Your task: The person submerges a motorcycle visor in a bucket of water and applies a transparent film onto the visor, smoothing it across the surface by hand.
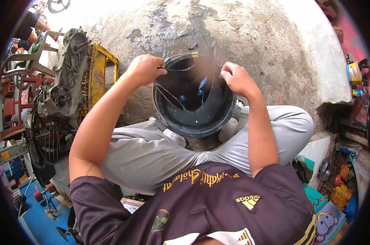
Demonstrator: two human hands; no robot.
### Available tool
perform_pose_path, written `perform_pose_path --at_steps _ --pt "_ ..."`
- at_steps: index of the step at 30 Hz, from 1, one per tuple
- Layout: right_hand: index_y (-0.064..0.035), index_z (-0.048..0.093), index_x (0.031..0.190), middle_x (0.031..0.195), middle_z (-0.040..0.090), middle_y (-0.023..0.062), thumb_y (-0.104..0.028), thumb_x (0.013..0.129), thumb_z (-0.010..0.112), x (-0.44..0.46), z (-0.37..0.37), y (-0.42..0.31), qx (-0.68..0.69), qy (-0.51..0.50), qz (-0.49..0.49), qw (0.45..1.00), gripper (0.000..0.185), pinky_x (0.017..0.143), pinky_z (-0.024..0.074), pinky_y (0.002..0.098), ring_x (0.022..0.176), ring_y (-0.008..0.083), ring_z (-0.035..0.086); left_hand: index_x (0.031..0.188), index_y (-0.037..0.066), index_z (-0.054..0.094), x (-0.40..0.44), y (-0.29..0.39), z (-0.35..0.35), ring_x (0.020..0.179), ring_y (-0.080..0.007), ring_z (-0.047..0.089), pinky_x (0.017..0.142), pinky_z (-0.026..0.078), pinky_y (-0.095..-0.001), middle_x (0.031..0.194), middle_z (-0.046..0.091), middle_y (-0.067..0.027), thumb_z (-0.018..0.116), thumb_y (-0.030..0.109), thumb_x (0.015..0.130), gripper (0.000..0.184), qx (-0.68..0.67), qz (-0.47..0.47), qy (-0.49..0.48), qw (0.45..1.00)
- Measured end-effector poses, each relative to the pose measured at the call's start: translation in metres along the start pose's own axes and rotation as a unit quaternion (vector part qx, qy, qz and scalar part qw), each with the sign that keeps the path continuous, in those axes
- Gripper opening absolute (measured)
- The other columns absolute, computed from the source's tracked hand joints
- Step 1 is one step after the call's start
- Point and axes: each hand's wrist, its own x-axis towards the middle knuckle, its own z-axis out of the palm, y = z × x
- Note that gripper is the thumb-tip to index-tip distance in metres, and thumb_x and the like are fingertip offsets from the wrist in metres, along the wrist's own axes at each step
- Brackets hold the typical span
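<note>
At far left, a plastic chair stands behind an upright grey metal casing, and a yellow crate is just beside the casing. Further right, the left hand is at the left rim of a black basin, its fingers narrow, thumb and forefinger nearly meeting; whether it pinches anything I cannot tell. The basin sits on the wet concrete floor between 2 pale shoes. Inside it are thin pale lines and about 3 blue patches, too unclear to call parts or reflections. A brownish streak, smeared by motion, crosses its upper right. The right hand is at the right rim, fingers curled narrow; its grip, too, is unclear. Farther right, beyond grey trousers, is a pale concrete ledge, with a yellow tin just beside it.
</note>
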Motion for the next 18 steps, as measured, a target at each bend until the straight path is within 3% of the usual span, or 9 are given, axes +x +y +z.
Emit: perform_pose_path --at_steps 1,4,8,9,10,13,14,16,18 --pt "0.0016 0.067 0.103 0.101 0.069 0.0182 -0.018 0.098 0.061 0.002 0.002 0.004 0.005 0.057 -0.041 0.998 0.021 0.088 0.052 0.0412 0.095 0.0302 0.066 0.104 0.007 0.074 0.0 -0.004 -0.004 0.091 -0.041 0.072 0.083 0.054 -0.0517 0.09 0.074 -0.0201 0.073 0.037 0.096 0.031 -0.021 -0.022 0.001 1.0" --pt "0.0012 0.066 0.103 0.101 0.067 0.0155 -0.018 0.099 0.061 0.006 0.004 0.006 0.055 0.115 -0.048 0.991 0.02 0.088 0.0513 0.0403 0.094 0.0287 0.065 0.105 0.005 0.074 0.004 -0.027 -0.012 0.089 -0.0412 0.071 0.082 0.054 -0.0506 0.088 0.073 -0.0215 0.071 0.037 0.097 0.032 -0.052 -0.033 -0.015 0.998" --pt "0.0004 0.067 0.104 0.11 0.066 0.0146 -0.017 0.1 0.062 0.011 0.006 0.008 0.078 0.122 -0.044 0.989 0.019 0.091 0.0514 0.0383 0.102 0.0278 0.065 0.108 0.002 0.07 0.002 -0.038 -0.025 0.081 -0.0307 0.069 0.078 0.053 -0.0461 0.081 0.069 -0.0186 0.065 0.041 0.104 0.039 -0.109 -0.082 -0.053 0.989" --pt "-0.0001 0.068 0.104 0.117 0.064 0.0175 -0.017 0.099 0.062 0.012 0.009 0.01 0.064 0.139 -0.073 0.986 0.019 0.097 0.0504 0.0408 0.109 0.0332 0.064 0.108 0.001 0.068 0.004 -0.04 -0.025 0.075 -0.0258 0.067 0.075 0.053 -0.0449 0.082 0.068 -0.0154 0.061 0.045 0.106 0.045 -0.129 -0.106 -0.073 0.983" --pt "-0.0006 0.069 0.104 0.123 0.062 0.0204 -0.017 0.098 0.062 0.012 0.011 0.012 0.049 0.156 -0.102 0.981 0.019 0.102 0.0495 0.0433 0.116 0.0386 0.063 0.108 0.001 0.068 0.005 -0.04 -0.025 0.075 -0.0258 0.067 0.075 0.053 -0.0449 0.082 0.068 -0.0154 0.061 0.045 0.106 0.045 -0.13 -0.108 -0.071 0.983" --pt "-0.0014 0.069 0.104 0.132 0.058 0.0196 -0.019 0.1 0.063 0.011 0.014 0.01 0.1 0.168 -0.086 0.977 0.019 0.108 0.0468 0.0426 0.124 0.0382 0.06 0.109 -0.001 0.069 0.004 -0.033 -0.019 0.068 -0.0244 0.065 0.073 0.054 -0.0446 0.083 0.068 -0.0133 0.058 0.049 0.107 0.051 -0.178 -0.119 -0.07 0.974" --pt "-0.0014 0.069 0.104 0.132 0.058 0.0196 -0.019 0.1 0.063 0.012 0.014 0.011 0.1 0.167 -0.086 0.977 0.019 0.108 0.0468 0.0426 0.124 0.0382 0.06 0.112 -0.002 0.07 0.005 -0.028 -0.016 0.066 -0.0243 0.065 0.072 0.054 -0.0443 0.083 0.068 -0.0139 0.056 0.051 0.108 0.055 -0.19 -0.132 -0.065 0.971" --pt "-0.0016 0.07 0.106 0.136 0.058 0.0143 -0.019 0.102 0.064 0.013 0.014 0.014 0.089 0.205 -0.1 0.97 0.019 0.099 0.0509 0.0396 0.128 0.0287 0.059 0.114 -0.003 0.07 0.007 -0.022 -0.008 0.064 -0.0241 0.064 0.072 0.055 -0.044 0.084 0.068 -0.0145 0.053 0.054 0.108 0.06 -0.201 -0.146 -0.061 0.967" --pt "-0.0015 0.07 0.105 0.133 0.058 0.0165 -0.019 0.101 0.063 0.007 0.012 0.014 0.097 0.208 -0.105 0.968 0.019 0.104 0.0484 0.0413 0.127 0.0331 0.059 0.123 -0.001 0.072 0.013 -0.02 -0.001 0.064 -0.0245 0.066 0.073 0.055 -0.0433 0.09 0.071 -0.0179 0.047 0.058 0.109 0.065 -0.191 -0.159 -0.12 0.961"
